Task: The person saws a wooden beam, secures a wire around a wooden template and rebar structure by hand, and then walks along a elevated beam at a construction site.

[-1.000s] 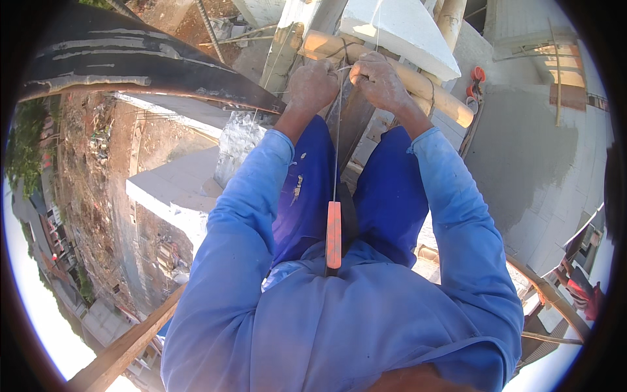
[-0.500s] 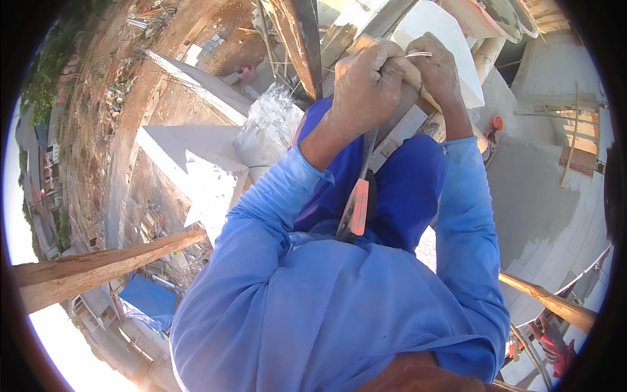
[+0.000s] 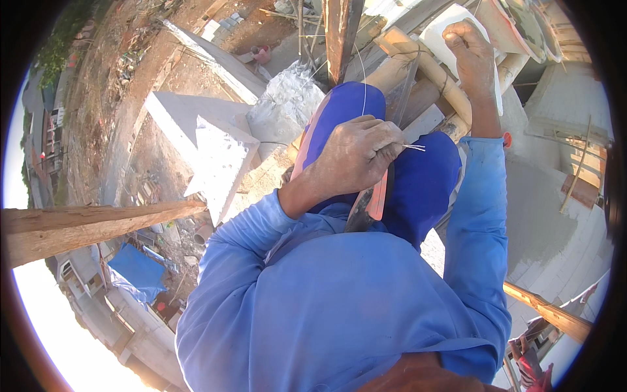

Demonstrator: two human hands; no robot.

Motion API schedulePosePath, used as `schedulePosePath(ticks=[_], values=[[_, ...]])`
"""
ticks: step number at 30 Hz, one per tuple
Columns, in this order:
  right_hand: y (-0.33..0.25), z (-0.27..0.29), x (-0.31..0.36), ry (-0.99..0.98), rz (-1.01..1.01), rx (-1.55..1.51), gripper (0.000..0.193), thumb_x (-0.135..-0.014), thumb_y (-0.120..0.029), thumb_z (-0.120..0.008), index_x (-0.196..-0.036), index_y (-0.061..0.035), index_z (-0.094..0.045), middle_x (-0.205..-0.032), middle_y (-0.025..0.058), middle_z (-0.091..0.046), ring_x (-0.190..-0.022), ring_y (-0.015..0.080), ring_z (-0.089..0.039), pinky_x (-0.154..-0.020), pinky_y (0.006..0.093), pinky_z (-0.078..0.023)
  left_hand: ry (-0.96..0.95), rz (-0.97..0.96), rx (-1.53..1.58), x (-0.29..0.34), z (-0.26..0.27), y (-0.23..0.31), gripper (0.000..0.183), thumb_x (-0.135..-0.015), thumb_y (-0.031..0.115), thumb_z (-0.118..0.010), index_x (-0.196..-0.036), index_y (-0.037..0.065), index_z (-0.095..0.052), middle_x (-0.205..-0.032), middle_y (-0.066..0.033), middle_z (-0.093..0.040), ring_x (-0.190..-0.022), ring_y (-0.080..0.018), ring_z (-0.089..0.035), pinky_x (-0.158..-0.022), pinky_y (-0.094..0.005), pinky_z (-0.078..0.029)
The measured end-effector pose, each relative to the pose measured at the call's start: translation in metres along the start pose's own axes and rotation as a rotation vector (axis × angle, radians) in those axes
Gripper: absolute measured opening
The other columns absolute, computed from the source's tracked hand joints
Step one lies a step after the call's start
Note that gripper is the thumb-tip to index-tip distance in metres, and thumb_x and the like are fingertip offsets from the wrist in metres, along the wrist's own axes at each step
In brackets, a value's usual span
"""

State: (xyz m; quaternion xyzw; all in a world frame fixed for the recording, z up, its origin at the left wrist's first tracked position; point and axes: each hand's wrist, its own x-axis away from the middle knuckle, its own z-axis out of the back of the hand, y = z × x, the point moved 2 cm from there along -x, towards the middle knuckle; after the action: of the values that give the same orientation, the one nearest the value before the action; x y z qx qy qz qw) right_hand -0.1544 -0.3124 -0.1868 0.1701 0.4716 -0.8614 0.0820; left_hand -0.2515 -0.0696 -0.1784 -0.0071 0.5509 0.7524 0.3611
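My left hand [image 3: 362, 151] is closed in front of my chest, above my knees. It pinches a thin pale wire [image 3: 415, 147], whose short ends stick out to the right of the fingers. A thin strand [image 3: 364, 72] also rises from this hand toward an upright timber. My right hand [image 3: 469, 53] is raised farther off to the right, in a fist over a white panel [image 3: 439, 31]; whatever it grips is hidden. Between my thighs rests a tool with an orange and dark handle [image 3: 377, 198]. Bamboo poles [image 3: 434, 73] cross beyond my knees.
A rough upright timber [image 3: 339, 39] stands ahead. Crumpled silvery sheeting [image 3: 287, 98] and a concrete ledge [image 3: 186, 121] lie to the left, high above the ground. Wooden poles [image 3: 111, 225] flank me on both sides. A person in red [image 3: 532, 366] is at the lower right.
My hands, together over the bamboo half a second ago, have parted. The left came down toward my chest with the wire; the right moved right and slightly up.
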Motion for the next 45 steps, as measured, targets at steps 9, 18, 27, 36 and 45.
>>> schedulePosePath(ticks=[9,18,27,36,45], values=[[0.011,-0.003,0.004,-0.042,-0.099,0.038,0.013,-0.089,-0.014,-0.055,-0.089,-0.0014,-0.059,-0.084,-0.0004,-0.053,-0.080,0.0093,-0.045,-0.076,0.0223,-0.036,0.059,0.084,-0.132,0.053,-0.026,-0.044,0.016,-0.071,0.001,-0.064,-0.085,0.007,-0.064,-0.087,-0.0067,-0.065,-0.087,-0.0249,-0.060,-0.075,-0.0357,-0.049],[0.011,0.000,-0.001,-0.073,-0.143,0.104,0.017,-0.090,-0.017,-0.051,-0.085,-0.0012,-0.055,-0.084,-0.0001,-0.048,-0.083,0.0100,-0.043,-0.081,0.0232,-0.034,0.414,1.000,-0.418,0.134,0.094,-0.241,0.019,-0.076,0.013,-0.056,-0.089,0.005,-0.068,-0.078,-0.0147,-0.067,-0.078,-0.0301,-0.065,-0.070,-0.0369,-0.051],[0.007,-0.002,-0.005,-0.074,-0.145,0.108,0.019,-0.089,-0.020,-0.056,-0.081,-0.0031,-0.056,-0.079,-0.0015,-0.048,-0.076,0.0090,-0.041,-0.071,0.0229,-0.035,0.280,0.838,-0.221,0.041,0.101,-0.420,0.037,-0.078,0.037,-0.053,-0.081,0.004,-0.069,-0.065,-0.0074,-0.062,-0.063,-0.0167,-0.060,-0.063,-0.0354,-0.047],[0.006,0.001,0.001,-0.063,-0.120,-0.006,0.028,-0.088,-0.029,-0.059,-0.078,-0.0037,-0.054,-0.075,-0.0007,-0.043,-0.074,0.0114,-0.038,-0.072,0.0245,-0.033,-0.133,1.208,0.139,-0.037,0.078,-0.427,0.049,-0.081,0.054,-0.050,-0.086,0.007,-0.065,-0.070,-0.0025,-0.059,-0.061,-0.0152,-0.054,-0.058,-0.0333,-0.041],[0.001,-0.011,-0.005,-0.062,-0.069,-0.027,0.027,-0.088,-0.027,-0.059,-0.079,-0.0019,-0.056,-0.075,-0.0010,-0.042,-0.072,0.0109,-0.037,-0.069,0.0242,-0.032,-0.201,0.767,0.193,-0.026,0.085,-0.400,0.031,-0.086,0.034,-0.050,-0.098,0.007,-0.061,-0.086,-0.0026,-0.066,-0.088,-0.0173,-0.060,-0.077,-0.0395,-0.043]])
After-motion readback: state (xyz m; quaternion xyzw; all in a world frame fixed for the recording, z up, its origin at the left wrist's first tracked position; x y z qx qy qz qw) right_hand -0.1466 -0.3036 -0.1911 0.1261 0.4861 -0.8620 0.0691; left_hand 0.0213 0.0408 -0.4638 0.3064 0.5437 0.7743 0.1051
